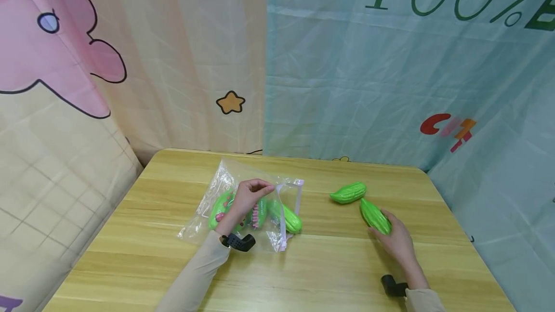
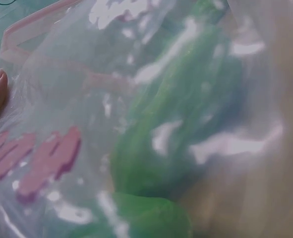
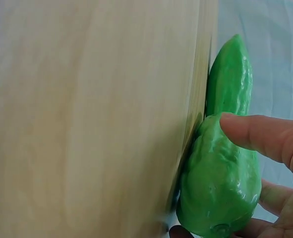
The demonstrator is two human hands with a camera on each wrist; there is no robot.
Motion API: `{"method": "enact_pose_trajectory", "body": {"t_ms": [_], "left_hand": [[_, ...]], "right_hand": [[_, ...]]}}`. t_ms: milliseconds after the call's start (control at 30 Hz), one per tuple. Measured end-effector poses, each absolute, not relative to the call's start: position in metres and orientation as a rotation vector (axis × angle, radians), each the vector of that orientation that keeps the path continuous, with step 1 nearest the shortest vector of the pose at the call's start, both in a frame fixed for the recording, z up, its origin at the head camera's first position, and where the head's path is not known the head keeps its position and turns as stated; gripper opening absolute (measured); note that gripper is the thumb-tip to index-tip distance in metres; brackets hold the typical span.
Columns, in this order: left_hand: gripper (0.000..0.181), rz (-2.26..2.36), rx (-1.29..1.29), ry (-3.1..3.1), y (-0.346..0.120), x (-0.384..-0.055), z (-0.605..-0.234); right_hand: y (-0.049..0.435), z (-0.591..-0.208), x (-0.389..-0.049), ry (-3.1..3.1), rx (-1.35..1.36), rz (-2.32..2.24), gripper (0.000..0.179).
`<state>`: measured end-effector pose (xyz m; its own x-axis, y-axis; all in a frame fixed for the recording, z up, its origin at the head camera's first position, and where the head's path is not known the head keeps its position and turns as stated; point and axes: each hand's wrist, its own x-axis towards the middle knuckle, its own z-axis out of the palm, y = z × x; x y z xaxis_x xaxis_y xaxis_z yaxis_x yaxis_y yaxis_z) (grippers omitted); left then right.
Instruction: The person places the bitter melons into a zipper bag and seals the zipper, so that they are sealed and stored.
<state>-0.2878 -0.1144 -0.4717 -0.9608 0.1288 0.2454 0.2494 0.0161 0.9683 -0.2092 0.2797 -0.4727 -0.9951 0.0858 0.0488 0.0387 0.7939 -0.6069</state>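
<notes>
My left hand (image 1: pixel 248 199) pinches the upper side of a clear plastic zip bag (image 1: pixel 200 218) near its lilac-edged mouth, which gapes toward the right. Through the film shows a green toy bitter melon (image 1: pixel 292 221), with other green shapes and pink printing left of it. In the left wrist view a green melon (image 2: pixel 181 109) fills the middle, blurred by glare. On the right, my right hand (image 1: pixel 400 240) grips another green bitter melon (image 1: pixel 375 216), thumb and fingers on opposite sides. Just beyond its tip lies one more bitter melon (image 1: pixel 349 192).
A light wooden table (image 1: pixel 329 273) carries everything. Patterned curtains (image 1: pixel 347 85) hang behind its far edge and along both sides. Each wrist wears a black camera mount, such as the right mount (image 1: pixel 393 286).
</notes>
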Motion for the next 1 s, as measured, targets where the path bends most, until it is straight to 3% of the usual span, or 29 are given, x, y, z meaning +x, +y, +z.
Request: {"method": "enact_pose_trajectory", "body": {"t_ms": [1000], "left_hand": [[0.019, -2.104, -0.430, -2.172, -0.114, -0.287, -0.472]], "right_hand": [[0.282, -0.475, -0.198, -2.837, -0.181, 1.010, 0.058]]}}
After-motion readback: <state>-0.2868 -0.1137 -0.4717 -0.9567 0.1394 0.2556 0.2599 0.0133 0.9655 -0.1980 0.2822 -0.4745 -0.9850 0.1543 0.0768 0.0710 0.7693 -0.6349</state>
